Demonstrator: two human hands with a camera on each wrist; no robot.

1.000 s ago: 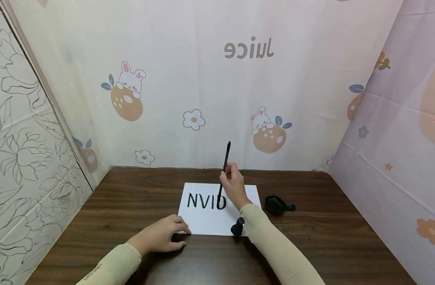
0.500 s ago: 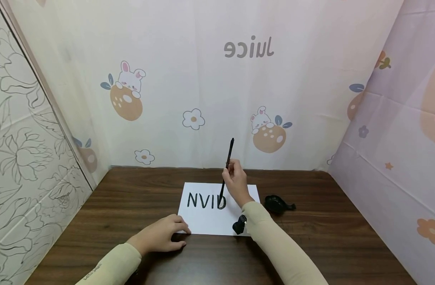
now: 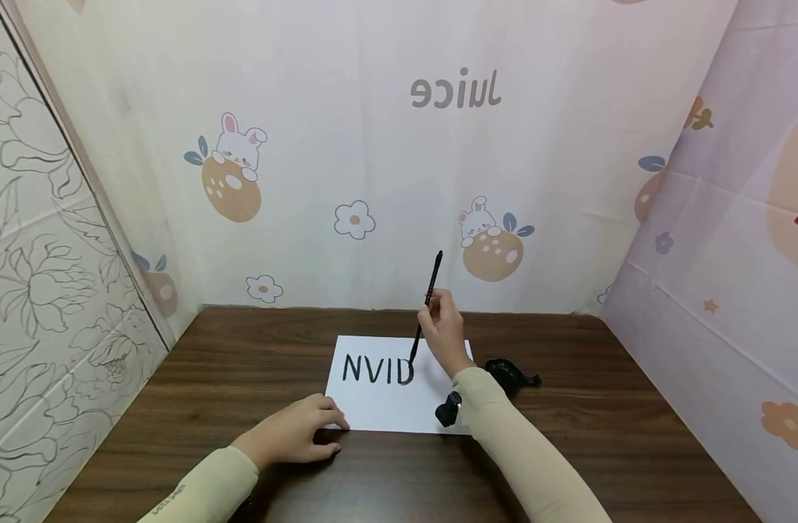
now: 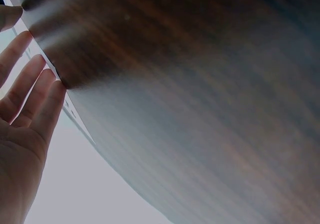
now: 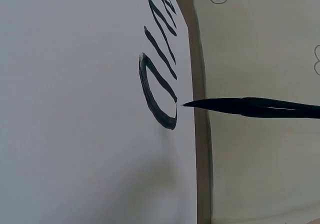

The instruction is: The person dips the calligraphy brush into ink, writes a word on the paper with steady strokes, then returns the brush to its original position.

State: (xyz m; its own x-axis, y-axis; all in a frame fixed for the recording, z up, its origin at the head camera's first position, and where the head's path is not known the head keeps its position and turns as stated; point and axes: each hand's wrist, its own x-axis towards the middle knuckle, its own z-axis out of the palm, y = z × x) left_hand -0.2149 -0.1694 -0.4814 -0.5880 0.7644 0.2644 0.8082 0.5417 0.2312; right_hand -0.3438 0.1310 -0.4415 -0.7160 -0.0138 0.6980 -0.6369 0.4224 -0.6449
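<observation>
Four dark letters (image 3: 389, 371) are seen on the white paper (image 3: 379, 410), and right by the last one, the brush (image 3: 434, 276) is pinched between curled fingers and thumb of the right hand (image 3: 444, 328). At the near left corner, the left hand (image 3: 296, 430) is laid, fingers loosely extended, nothing gripped; a black object (image 3: 505, 374) is parked farther right.

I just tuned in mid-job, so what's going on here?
A person's right hand holds a black brush, its tip near the D of the dark letters NVID on a white sheet. The left hand rests at the sheet's near left corner. A black dish-like object sits to the sheet's right.
</observation>
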